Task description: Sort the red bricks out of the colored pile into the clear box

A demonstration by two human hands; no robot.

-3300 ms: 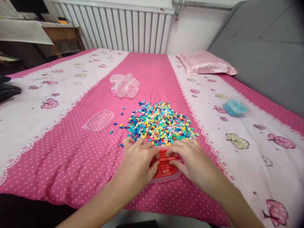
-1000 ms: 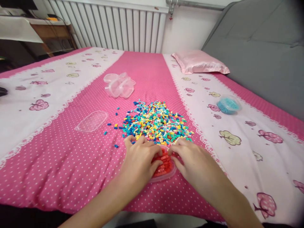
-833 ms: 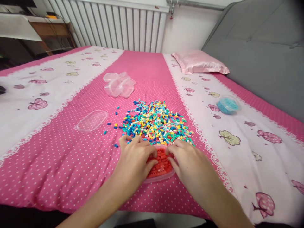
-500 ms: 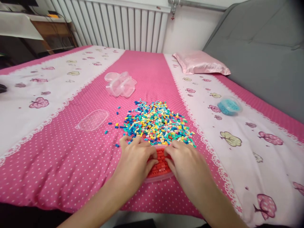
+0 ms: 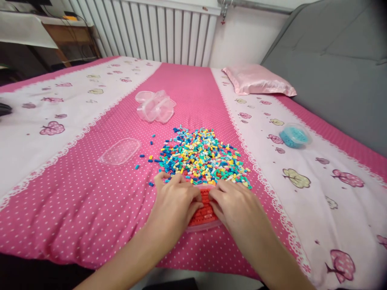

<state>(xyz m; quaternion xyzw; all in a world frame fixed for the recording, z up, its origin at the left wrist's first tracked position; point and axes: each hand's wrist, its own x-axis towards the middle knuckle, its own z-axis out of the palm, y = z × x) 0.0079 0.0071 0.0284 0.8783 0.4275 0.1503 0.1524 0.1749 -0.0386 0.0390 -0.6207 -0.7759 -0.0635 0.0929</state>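
Red building bricks (image 5: 205,211) lie packed in rows in a shallow clear plastic container (image 5: 201,228) near the bed's front edge. Over its left side is my left hand (image 5: 178,197), thumb and index finger pinched together above the bricks. My right hand (image 5: 232,199) does the same from the right side, its fingertips close to those of the left. Whatever small piece may be between the fingers is hidden. Just beyond both hands spreads a loose pile of small multicoloured bricks (image 5: 202,155).
A clear lid (image 5: 121,152) lies left of the pile, with several clear containers (image 5: 155,106) behind it. To the right stands a tub of blue bricks (image 5: 294,136). A pink pillow (image 5: 258,79) rests by the grey headboard (image 5: 332,60). A few bricks lie scattered left of the pile.
The view has shifted slightly, so everything sits a little further right. Both hands stay pinched over the red bricks, with barely any movement of the fingers.
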